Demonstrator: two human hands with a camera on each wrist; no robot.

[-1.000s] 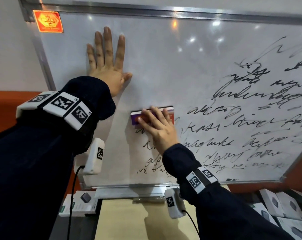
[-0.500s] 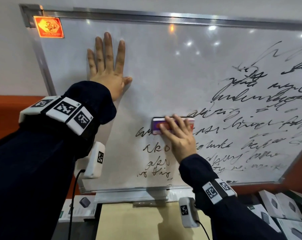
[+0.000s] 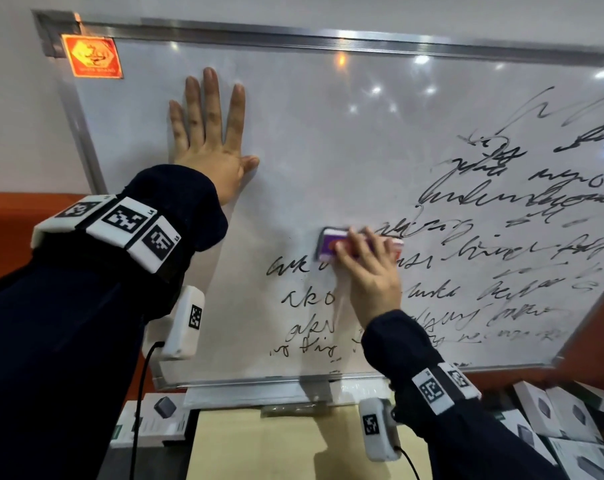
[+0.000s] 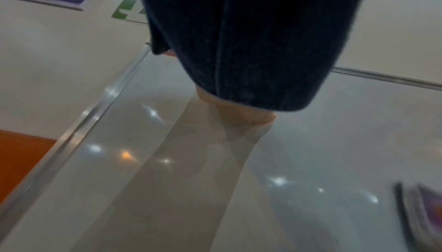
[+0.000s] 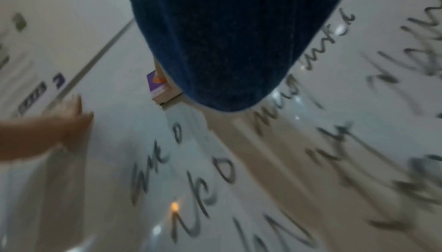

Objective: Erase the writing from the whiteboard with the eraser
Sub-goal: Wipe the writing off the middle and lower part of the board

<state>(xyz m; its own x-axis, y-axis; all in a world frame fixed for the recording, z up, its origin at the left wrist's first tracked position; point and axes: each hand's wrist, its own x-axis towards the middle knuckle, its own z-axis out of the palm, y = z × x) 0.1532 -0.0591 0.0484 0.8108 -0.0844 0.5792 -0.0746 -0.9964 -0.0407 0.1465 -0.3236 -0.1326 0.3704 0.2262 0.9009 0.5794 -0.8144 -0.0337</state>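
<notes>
The whiteboard [image 3: 328,133] is wiped bare on its left and top, while black scribbled writing [image 3: 501,220] covers its right and lower middle. My right hand [image 3: 362,251] grips the purple and orange eraser [image 3: 330,244] against the board, at the left end of a line of writing. My left hand [image 3: 210,133] lies flat on the bare upper left of the board with its fingers straight. In the right wrist view the eraser [image 5: 159,87] pokes out past my dark sleeve and the left hand [image 5: 52,131] shows at the left. The left wrist view shows the whiteboard [image 4: 167,180] and the blurred eraser [image 4: 421,216].
A metal tray [image 3: 286,393] runs under the board's bottom edge. Several white boxes [image 3: 563,417] are piled at the lower right and another box [image 3: 155,420] sits at the lower left. A beige table top [image 3: 293,448] lies below. An orange sticker [image 3: 92,57] marks the board's top-left corner.
My right hand has slid the eraser to the right and slightly down along the board, leaving some words uncovered to its left. The left hand has stayed flat in place.
</notes>
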